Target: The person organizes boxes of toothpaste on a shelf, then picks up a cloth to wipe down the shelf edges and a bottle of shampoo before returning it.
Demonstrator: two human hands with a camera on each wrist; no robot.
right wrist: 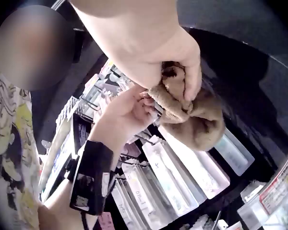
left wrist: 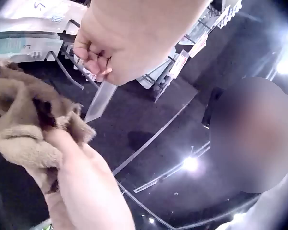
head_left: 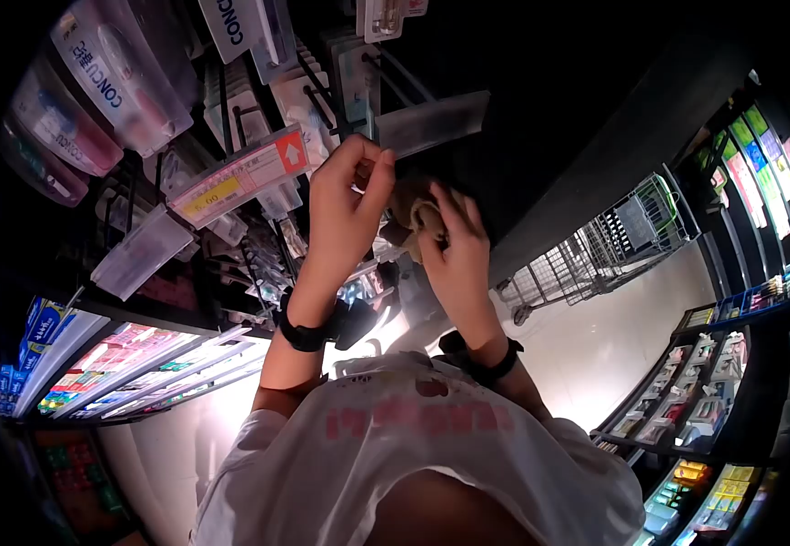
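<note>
My left hand [head_left: 342, 207] is raised at the shelf hooks, its fingers curled and its thumb and fingertips pinching the near end of a clear plastic label holder [head_left: 438, 124]. In the left wrist view, the label holder [left wrist: 101, 101] sticks out below those fingertips. Just to the right, my right hand [head_left: 460, 273] grips a bunched brown cloth [head_left: 406, 202]. The soft, fuzzy cloth [right wrist: 201, 123] hangs in folds past the right fingers in the right wrist view. Another label holder, with a red and yellow price tag [head_left: 242, 177], is left of the left hand.
Packaged toothbrushes [head_left: 108, 77] hang on hooks at the upper left, and more packs [right wrist: 175, 177] hang below the hands in the right wrist view. A shopping cart [head_left: 595, 241] stands on the pale floor to the right. Stocked shelves [head_left: 686, 391] line both sides.
</note>
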